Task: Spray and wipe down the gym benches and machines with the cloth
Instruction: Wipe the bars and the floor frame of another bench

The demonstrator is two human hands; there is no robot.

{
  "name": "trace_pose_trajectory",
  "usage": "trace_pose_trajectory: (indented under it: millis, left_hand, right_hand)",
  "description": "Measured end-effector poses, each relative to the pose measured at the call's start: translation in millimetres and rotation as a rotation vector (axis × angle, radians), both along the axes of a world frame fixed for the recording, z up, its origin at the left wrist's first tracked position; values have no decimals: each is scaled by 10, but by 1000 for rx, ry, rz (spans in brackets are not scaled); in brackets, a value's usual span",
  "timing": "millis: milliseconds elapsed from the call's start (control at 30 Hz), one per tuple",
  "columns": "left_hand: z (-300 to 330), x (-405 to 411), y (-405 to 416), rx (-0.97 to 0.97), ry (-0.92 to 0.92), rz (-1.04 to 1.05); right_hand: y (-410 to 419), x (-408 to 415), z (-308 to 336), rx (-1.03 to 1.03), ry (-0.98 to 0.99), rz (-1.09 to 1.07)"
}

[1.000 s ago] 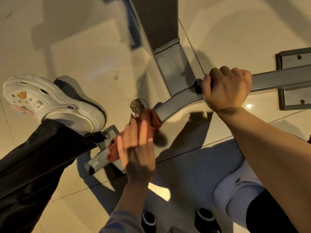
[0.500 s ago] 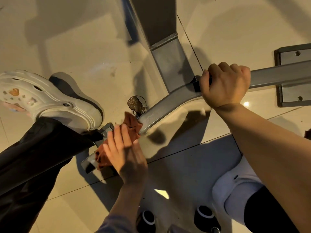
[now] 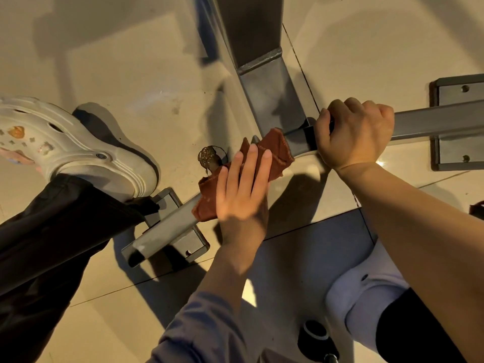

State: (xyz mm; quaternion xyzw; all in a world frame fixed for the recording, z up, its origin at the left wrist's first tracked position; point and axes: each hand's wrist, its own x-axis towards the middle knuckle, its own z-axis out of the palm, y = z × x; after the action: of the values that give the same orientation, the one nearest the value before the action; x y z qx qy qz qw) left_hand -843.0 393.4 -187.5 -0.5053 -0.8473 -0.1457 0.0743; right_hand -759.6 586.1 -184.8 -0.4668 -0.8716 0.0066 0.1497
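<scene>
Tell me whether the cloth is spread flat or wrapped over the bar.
Wrapped: the cloth drapes over the metal bar, pressed by the left hand.

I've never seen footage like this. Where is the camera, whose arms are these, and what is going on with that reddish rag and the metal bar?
The camera sits on a person's head and looks down, so the arms are that person's own. There is no robot here. The left hand presses a reddish-brown cloth flat against a grey metal bar, part of a gym machine's floor frame, to wipe it. Its fingers lie straight on the cloth. The right hand grips the same bar further along, probably for support. Below is a tiled floor. A white clog on the person's left foot rests by the bar's end.
</scene>
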Motion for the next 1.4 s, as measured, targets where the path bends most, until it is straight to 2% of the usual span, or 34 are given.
trace_pose_trajectory:
  millis: [67,133,267,400,633,967,1133,1233,1400]
  left_hand:
    - [40,-54,-189,-68,-15,-84]
    - [64,-118,-376,-97,-18,-27]
    - [5,-73,-896,-87,96,122]
    - [32,-139,-1130,-160,-31,215]
    - [-31,-54,-1037,-100,43,297]
    - [-70,-80,-1032,-74,101,273]
    - [-70,-73,-917,4,168,202]
    - [-40,-43,-782,-21,148,136]
    - [13,-22,-386,-99,5,142]
  right_hand:
    - [2,0,-13,5,1,-7]
    - [6,9,-33,23,2,-14]
    - [13,13,-67,53,-4,-15]
    - [20,23,-96,68,-2,-11]
    - [6,27,-94,74,44,-16]
    - [-4,10,-49,11,21,-33]
    - [1,16,-26,-20,16,-27]
    - [0,15,-23,-23,10,-17]
    - [-2,13,-8,-38,-8,-14]
